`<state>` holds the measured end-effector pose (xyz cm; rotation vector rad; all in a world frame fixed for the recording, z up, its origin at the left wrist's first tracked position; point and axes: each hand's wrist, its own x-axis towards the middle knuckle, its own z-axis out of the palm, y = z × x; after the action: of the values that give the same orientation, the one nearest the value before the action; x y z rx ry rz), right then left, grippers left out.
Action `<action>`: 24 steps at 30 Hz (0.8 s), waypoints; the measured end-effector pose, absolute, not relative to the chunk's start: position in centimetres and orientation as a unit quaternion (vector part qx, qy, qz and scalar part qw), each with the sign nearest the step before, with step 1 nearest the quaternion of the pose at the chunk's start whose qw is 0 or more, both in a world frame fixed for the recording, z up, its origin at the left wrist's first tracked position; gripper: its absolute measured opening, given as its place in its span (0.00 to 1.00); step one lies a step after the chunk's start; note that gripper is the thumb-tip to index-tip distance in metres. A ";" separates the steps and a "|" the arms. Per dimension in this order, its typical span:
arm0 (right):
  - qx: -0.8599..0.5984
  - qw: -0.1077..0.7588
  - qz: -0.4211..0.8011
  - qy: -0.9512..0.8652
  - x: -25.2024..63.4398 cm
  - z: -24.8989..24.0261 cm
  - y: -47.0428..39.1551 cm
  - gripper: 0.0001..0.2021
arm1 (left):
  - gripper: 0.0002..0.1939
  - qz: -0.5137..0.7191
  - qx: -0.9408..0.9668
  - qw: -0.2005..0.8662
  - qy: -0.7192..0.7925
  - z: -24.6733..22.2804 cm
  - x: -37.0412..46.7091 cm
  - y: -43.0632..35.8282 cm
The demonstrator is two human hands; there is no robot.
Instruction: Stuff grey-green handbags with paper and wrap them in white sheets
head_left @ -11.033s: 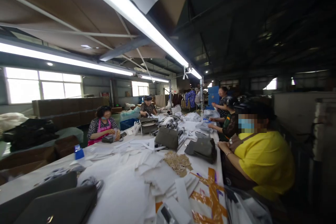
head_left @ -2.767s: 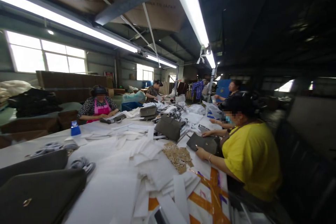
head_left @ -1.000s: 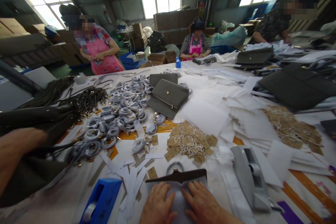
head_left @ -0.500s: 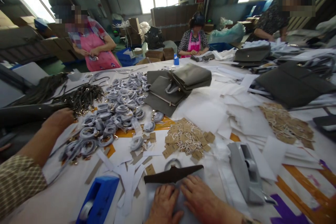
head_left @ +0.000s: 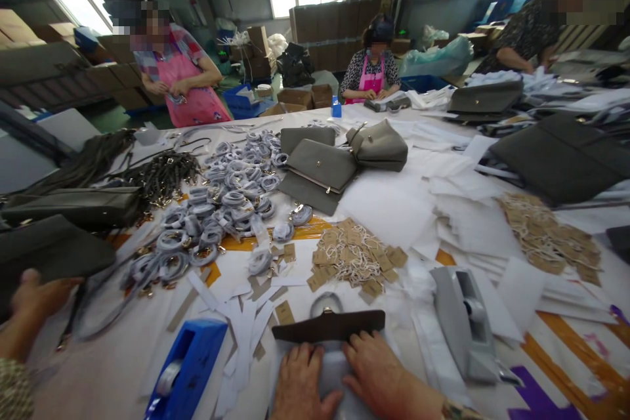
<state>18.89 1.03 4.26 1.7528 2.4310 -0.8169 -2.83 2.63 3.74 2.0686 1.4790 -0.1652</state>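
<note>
At the near edge of the table both hands lie on a bag with a dark flap edge and a pale body that looks covered by plastic or paper. My left hand presses on its left side, fingers stretched out and thumb pointing inward. On its right side rests my right hand, fingers spread near the flap. Just beyond the flap sits a coiled, wrapped strap. A blue tape dispenser stands left of my hands, a grey tape dispenser to the right.
Brown hang tags with white strings lie ahead, beside piled wrapped straps. Dark handbags sit farther back. At left, a co-worker's hand touches a dark bag. Other people work across the table.
The co-worker's arm at left has drawn back toward the left edge, with a dark bag and its strap now by that hand. My hands stay on the bag, barely shifted.
</note>
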 end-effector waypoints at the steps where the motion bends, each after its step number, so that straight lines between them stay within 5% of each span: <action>1: 0.567 0.018 -0.269 0.778 19.0 4.4 1.2 0.22 | 0.40 -0.067 0.774 0.292 0.558 4.3 -2.6 2.9; 9: 0.579 0.046 -0.304 0.755 19.7 4.1 1.9 0.24 | 0.36 -0.119 0.777 0.325 0.526 6.9 -2.3 5.1; 24: 0.564 0.094 -0.326 0.752 19.9 4.7 2.4 0.21 | 0.42 -0.194 0.784 0.317 0.497 6.5 -3.1 6.2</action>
<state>19.88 2.42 4.73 1.6743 2.2312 -0.9681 -3.07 6.16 6.49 2.0626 1.3088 -0.5117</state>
